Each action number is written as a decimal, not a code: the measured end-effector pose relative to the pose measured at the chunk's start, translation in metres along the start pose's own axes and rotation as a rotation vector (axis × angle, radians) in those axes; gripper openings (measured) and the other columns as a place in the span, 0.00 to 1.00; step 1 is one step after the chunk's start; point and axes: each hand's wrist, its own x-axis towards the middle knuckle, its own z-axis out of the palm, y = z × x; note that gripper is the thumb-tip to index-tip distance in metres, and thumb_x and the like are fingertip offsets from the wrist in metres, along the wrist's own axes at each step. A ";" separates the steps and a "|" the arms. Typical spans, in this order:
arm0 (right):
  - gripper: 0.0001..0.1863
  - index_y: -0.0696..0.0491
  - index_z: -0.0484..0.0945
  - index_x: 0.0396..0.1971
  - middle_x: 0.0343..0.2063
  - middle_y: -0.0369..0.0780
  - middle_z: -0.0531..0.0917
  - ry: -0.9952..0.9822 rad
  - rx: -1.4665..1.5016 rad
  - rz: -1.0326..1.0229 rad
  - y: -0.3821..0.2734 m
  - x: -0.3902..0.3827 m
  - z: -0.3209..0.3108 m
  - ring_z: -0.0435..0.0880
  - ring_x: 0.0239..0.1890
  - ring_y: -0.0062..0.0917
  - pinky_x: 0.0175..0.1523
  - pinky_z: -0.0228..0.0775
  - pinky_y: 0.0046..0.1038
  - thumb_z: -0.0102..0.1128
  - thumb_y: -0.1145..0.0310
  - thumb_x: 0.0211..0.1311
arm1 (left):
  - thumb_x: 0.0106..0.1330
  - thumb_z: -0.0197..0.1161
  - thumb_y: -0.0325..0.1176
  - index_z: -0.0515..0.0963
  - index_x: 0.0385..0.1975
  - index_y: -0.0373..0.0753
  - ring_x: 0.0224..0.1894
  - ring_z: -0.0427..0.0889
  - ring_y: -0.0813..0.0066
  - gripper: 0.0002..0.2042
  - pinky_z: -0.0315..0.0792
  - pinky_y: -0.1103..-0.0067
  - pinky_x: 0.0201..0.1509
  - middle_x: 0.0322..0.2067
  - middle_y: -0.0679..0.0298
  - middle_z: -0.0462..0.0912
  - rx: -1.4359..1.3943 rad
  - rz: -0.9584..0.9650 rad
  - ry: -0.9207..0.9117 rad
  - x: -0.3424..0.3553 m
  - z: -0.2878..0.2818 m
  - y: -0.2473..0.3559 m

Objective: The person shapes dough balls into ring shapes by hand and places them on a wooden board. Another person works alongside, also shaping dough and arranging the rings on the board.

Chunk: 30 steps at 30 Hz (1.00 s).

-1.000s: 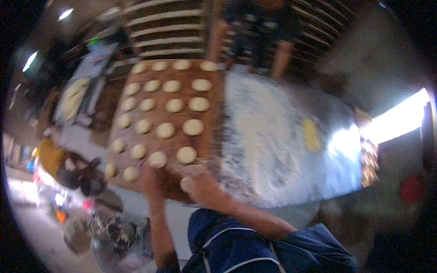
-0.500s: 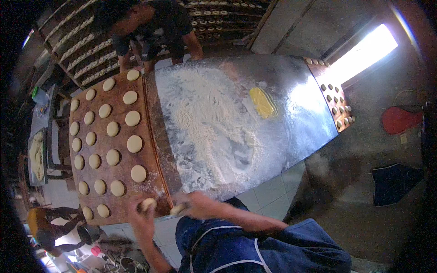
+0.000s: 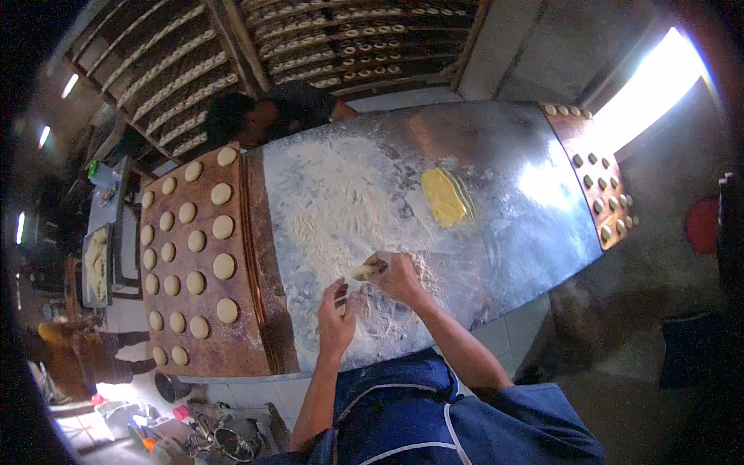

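Observation:
My left hand [image 3: 335, 325] is over the floured lower middle of the metal worktop [image 3: 519, 256], fingers curled round a pale dough piece [image 3: 341, 308], mostly hidden. Just right of it and slightly higher, my right hand [image 3: 399, 279] grips a pale, flattish dough round [image 3: 364, 271] above scattered flour [image 3: 325, 201]. Beyond my hands lies a yellow, shiny smear of fat [image 3: 446, 198]. To the left, a wooden board [image 3: 167, 302] carries rows of several dough rounds [image 3: 224, 266].
A co-worker [image 3: 294, 108] bends at the far edge, before racks [image 3: 333, 46] of dough pieces. A second board [image 3: 573, 132] with rounds sits at the right end. At left are a side table with a dough tray [image 3: 98, 267], a person in orange [image 3: 58, 341] and pots [image 3: 236, 442] below.
Both my hands have moved from the board's near edge up and rightward onto the floured metal, still holding dough. My view has shifted, and the co-worker opposite is bent lower.

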 end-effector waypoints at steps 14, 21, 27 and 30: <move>0.19 0.59 0.75 0.44 0.35 0.39 0.83 -0.120 0.451 0.041 -0.021 -0.023 -0.033 0.81 0.37 0.21 0.44 0.75 0.25 0.68 0.78 0.49 | 0.68 0.57 0.28 0.75 0.45 0.30 0.41 0.80 0.73 0.10 0.76 0.76 0.46 0.40 0.59 0.81 -0.491 -0.133 0.019 0.005 0.035 0.015; 0.30 0.54 0.66 0.55 0.39 0.41 0.81 -0.345 0.432 0.005 -0.041 -0.024 -0.047 0.82 0.40 0.26 0.47 0.75 0.28 0.63 0.81 0.50 | 0.68 0.55 0.23 0.66 0.52 0.34 0.42 0.80 0.72 0.14 0.78 0.78 0.43 0.41 0.56 0.80 -0.568 -0.018 0.059 0.001 0.033 0.029; 0.25 0.55 0.65 0.56 0.38 0.42 0.80 -0.598 0.915 0.100 -0.043 -0.024 -0.056 0.81 0.38 0.28 0.45 0.74 0.29 0.58 0.71 0.57 | 0.64 0.57 0.21 0.63 0.53 0.40 0.41 0.79 0.72 0.18 0.77 0.77 0.44 0.40 0.60 0.79 -0.959 -0.196 -0.110 -0.006 0.027 0.018; 0.19 0.56 0.69 0.52 0.36 0.42 0.80 -0.530 0.971 0.318 -0.016 -0.017 -0.035 0.81 0.37 0.28 0.42 0.73 0.27 0.51 0.61 0.65 | 0.57 0.59 0.22 0.64 0.49 0.43 0.35 0.81 0.69 0.20 0.77 0.77 0.37 0.39 0.61 0.81 -0.807 -0.094 -0.024 -0.019 0.030 0.007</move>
